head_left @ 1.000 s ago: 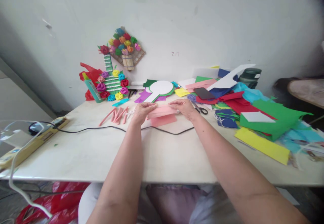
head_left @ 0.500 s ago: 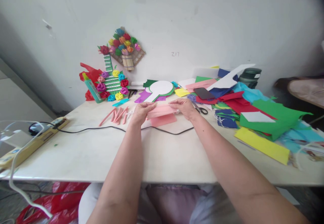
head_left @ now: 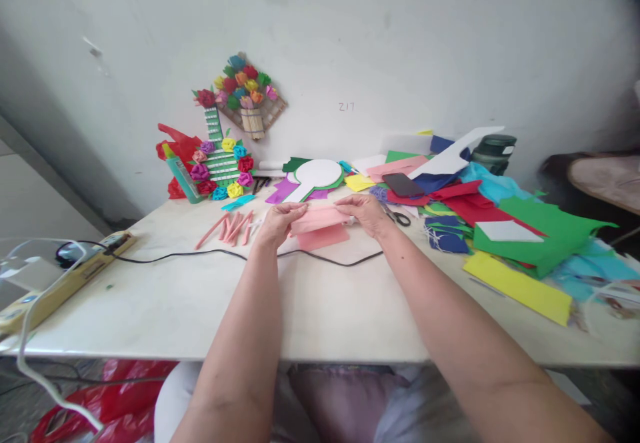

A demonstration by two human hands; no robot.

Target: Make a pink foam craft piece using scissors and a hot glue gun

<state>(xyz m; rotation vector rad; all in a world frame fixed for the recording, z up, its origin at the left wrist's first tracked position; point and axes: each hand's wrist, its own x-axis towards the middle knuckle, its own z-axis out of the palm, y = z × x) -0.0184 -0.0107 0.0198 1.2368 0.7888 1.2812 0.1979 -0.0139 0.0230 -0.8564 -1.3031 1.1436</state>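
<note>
A pink paper strip [head_left: 319, 219] is stretched between my two hands above the middle of the table. My left hand [head_left: 279, 224] pinches its left end, and my right hand [head_left: 366, 215] pinches the right end. Just below the strip lies another piece of pink paper [head_left: 324, 238]. Several rolled pink paper pieces [head_left: 234, 227] rest on the table to the left of my left hand. Black-handled scissors [head_left: 399, 217] lie beside my right hand, their blades partly hidden.
A black cable [head_left: 175, 254] crosses the table [head_left: 200, 309] under my forearms. Coloured papers [head_left: 515, 286], a phone [head_left: 403, 185] and a dark jar [head_left: 494, 153] are at right. A glue bottle [head_left: 184, 179] and flower craft [head_left: 223, 166] stand back left; a power strip [head_left: 87, 276] is far left.
</note>
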